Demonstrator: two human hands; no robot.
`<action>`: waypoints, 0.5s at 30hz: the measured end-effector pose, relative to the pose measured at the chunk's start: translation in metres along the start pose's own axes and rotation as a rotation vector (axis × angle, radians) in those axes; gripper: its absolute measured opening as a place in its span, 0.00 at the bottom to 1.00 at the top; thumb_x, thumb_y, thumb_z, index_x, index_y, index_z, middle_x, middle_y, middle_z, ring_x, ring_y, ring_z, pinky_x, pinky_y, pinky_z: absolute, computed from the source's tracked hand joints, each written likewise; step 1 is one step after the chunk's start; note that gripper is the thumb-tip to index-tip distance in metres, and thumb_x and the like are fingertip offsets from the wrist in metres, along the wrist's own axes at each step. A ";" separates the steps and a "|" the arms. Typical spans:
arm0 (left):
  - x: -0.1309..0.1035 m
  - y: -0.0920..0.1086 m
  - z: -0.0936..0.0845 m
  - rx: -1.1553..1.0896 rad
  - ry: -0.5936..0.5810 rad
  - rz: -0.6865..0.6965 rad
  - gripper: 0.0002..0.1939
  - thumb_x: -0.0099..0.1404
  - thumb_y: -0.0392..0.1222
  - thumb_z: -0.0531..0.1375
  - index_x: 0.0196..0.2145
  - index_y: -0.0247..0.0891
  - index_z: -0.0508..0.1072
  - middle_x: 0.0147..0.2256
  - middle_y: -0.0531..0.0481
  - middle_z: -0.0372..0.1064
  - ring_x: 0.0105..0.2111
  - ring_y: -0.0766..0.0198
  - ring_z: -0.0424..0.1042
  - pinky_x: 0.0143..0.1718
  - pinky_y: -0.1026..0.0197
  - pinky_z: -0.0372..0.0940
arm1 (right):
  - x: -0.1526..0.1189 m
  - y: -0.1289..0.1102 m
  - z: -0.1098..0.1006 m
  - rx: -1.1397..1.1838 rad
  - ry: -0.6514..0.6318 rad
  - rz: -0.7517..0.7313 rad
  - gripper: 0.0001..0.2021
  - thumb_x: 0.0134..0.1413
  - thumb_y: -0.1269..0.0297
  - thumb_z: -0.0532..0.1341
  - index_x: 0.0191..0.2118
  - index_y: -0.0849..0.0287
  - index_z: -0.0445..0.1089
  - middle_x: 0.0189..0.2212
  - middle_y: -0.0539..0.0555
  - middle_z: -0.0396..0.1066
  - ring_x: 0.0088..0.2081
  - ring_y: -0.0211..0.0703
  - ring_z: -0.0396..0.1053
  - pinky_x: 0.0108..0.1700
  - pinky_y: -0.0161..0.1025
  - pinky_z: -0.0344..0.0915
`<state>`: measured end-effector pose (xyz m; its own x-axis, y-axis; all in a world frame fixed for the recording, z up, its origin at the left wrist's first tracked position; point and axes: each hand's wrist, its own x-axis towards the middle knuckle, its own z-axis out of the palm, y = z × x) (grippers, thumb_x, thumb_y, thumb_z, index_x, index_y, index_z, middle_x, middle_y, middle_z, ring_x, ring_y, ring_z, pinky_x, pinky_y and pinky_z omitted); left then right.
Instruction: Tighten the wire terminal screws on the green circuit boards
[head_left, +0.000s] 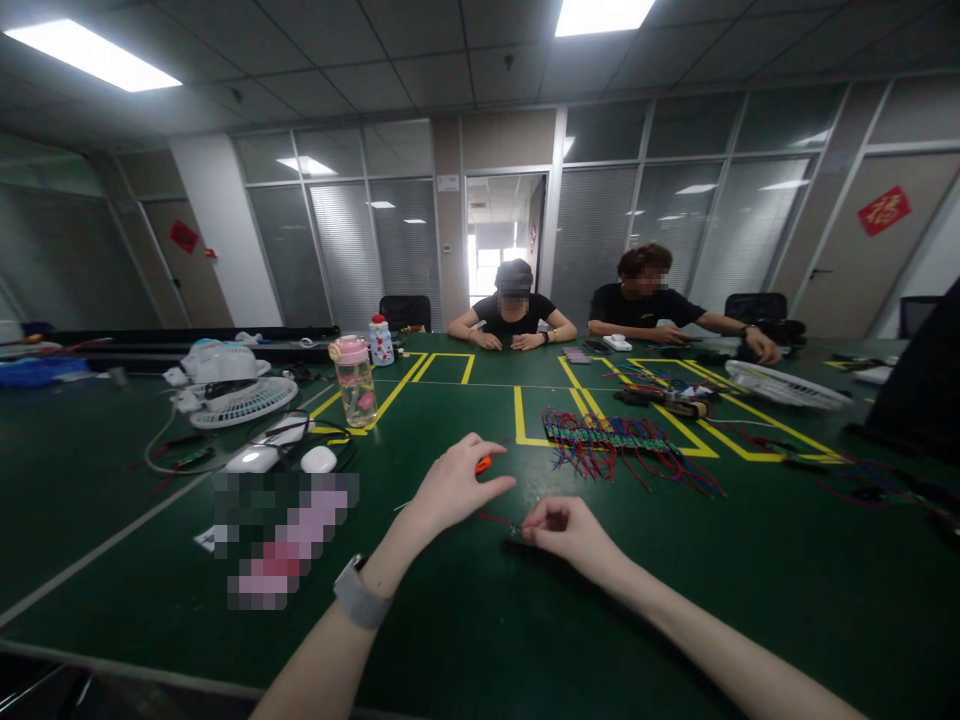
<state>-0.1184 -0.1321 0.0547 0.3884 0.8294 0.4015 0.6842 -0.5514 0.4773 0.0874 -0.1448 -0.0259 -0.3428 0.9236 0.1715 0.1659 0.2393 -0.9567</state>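
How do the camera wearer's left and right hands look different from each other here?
The left hand has its thumb and index finger apart; the right hand has its thumb and fingertips drawn together.

An orange item shows at the left hand's palm side, while the right hand pinches beside a thin red wire.

The left wrist wears a grey-banded watch; the right wrist is bare.

Both are ungloved, above the green table.

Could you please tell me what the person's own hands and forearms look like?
Both the left hand and the right hand are bare, without gloves, and no sleeve shows on either visible forearm. The left wrist wears a wide grey band, apparently a watch strap, with its case only partly visible at the edge. Nothing is seen on the right wrist.
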 end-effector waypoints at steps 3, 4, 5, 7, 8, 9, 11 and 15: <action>0.003 0.001 0.000 -0.045 0.185 -0.003 0.14 0.63 0.48 0.60 0.44 0.42 0.75 0.40 0.49 0.68 0.39 0.59 0.71 0.43 0.57 0.65 | -0.001 -0.001 0.007 0.018 0.009 0.008 0.08 0.43 0.62 0.66 0.26 0.62 0.72 0.24 0.52 0.73 0.27 0.40 0.69 0.31 0.34 0.64; 0.004 0.002 0.000 -0.063 0.243 0.010 0.13 0.63 0.46 0.60 0.44 0.41 0.75 0.39 0.49 0.68 0.38 0.60 0.71 0.42 0.58 0.65 | -0.001 -0.001 0.008 0.016 0.018 0.006 0.08 0.43 0.62 0.66 0.26 0.62 0.72 0.24 0.52 0.73 0.27 0.40 0.69 0.31 0.34 0.64; 0.004 0.004 0.000 -0.081 0.294 0.026 0.12 0.63 0.44 0.60 0.45 0.41 0.74 0.39 0.50 0.68 0.36 0.62 0.70 0.40 0.60 0.65 | 0.000 -0.002 0.008 0.010 0.024 0.006 0.08 0.43 0.62 0.66 0.26 0.62 0.72 0.24 0.52 0.73 0.27 0.40 0.69 0.31 0.34 0.64; 0.004 0.006 -0.001 -0.114 0.375 0.056 0.13 0.63 0.42 0.60 0.45 0.40 0.73 0.39 0.50 0.67 0.30 0.66 0.67 0.33 0.63 0.64 | 0.000 -0.003 0.009 -0.012 0.021 0.011 0.07 0.43 0.63 0.66 0.26 0.63 0.73 0.23 0.52 0.74 0.27 0.41 0.69 0.31 0.35 0.64; 0.004 0.006 -0.001 -0.126 0.408 0.067 0.13 0.63 0.41 0.60 0.46 0.40 0.72 0.39 0.50 0.66 0.27 0.68 0.65 0.30 0.64 0.63 | 0.000 -0.004 0.009 -0.027 0.015 0.014 0.07 0.43 0.63 0.66 0.26 0.63 0.73 0.23 0.52 0.74 0.27 0.41 0.70 0.31 0.35 0.65; 0.003 0.007 -0.002 -0.133 0.436 0.077 0.12 0.63 0.40 0.59 0.45 0.40 0.72 0.39 0.51 0.66 0.26 0.69 0.63 0.28 0.65 0.62 | 0.000 -0.004 0.009 -0.043 0.009 0.014 0.07 0.43 0.64 0.66 0.26 0.63 0.74 0.23 0.53 0.74 0.27 0.41 0.70 0.31 0.35 0.65; 0.003 0.007 -0.002 -0.134 0.476 0.093 0.11 0.63 0.38 0.59 0.44 0.40 0.72 0.38 0.51 0.66 0.25 0.70 0.62 0.28 0.65 0.62 | -0.002 -0.005 0.009 -0.074 0.002 0.009 0.06 0.44 0.65 0.66 0.26 0.63 0.74 0.24 0.53 0.75 0.28 0.42 0.70 0.32 0.35 0.65; 0.003 0.006 -0.003 -0.133 0.498 0.105 0.11 0.63 0.37 0.59 0.44 0.40 0.72 0.37 0.52 0.66 0.25 0.70 0.63 0.27 0.66 0.62 | -0.006 -0.007 0.006 -0.136 0.006 -0.016 0.05 0.45 0.66 0.64 0.27 0.63 0.75 0.26 0.54 0.76 0.29 0.42 0.71 0.33 0.35 0.66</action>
<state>-0.1150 -0.1339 0.0614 0.0884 0.6439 0.7600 0.5607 -0.6628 0.4963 0.0833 -0.1540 -0.0216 -0.3414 0.9209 0.1884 0.2844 0.2923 -0.9131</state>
